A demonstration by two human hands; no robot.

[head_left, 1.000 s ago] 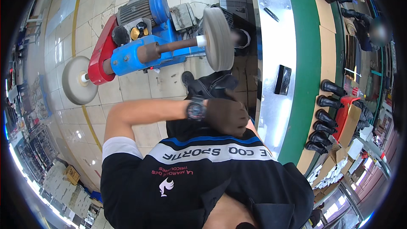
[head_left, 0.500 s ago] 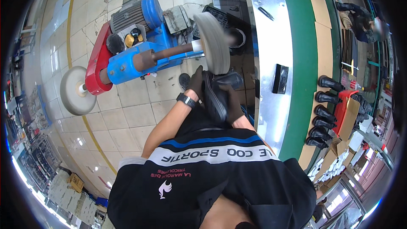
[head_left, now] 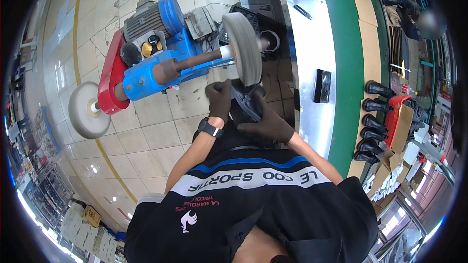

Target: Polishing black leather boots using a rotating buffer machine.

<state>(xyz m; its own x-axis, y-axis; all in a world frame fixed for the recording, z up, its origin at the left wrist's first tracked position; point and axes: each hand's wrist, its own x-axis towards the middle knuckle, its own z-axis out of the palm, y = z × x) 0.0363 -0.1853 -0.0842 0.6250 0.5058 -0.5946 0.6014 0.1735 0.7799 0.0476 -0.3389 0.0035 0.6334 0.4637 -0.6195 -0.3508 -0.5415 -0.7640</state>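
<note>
A black leather shoe (head_left: 246, 103) is held between my two hands, just beneath the lower edge of a grey buffing wheel (head_left: 243, 51). Whether the leather touches the wheel I cannot make out. My left hand (head_left: 219, 98), in a dark brown glove, closes on the shoe's left side. From the right, my right hand (head_left: 268, 122), gloved alike, wraps the other side, its thumb pointing left across the near end. Part of the shoe is hidden by the hands and the wheel.
The wheel's shaft runs from a blue machine (head_left: 146, 75) with a red belt guard (head_left: 111, 70) and a second pale wheel (head_left: 89, 110). To my right are a metal-topped bench (head_left: 309, 131), a green strip (head_left: 347, 92) and several black shoes (head_left: 374, 122).
The shoe has turned and tilted between my hands. My right hand has shifted, its thumb now across the near end; my left hand has moved slightly left.
</note>
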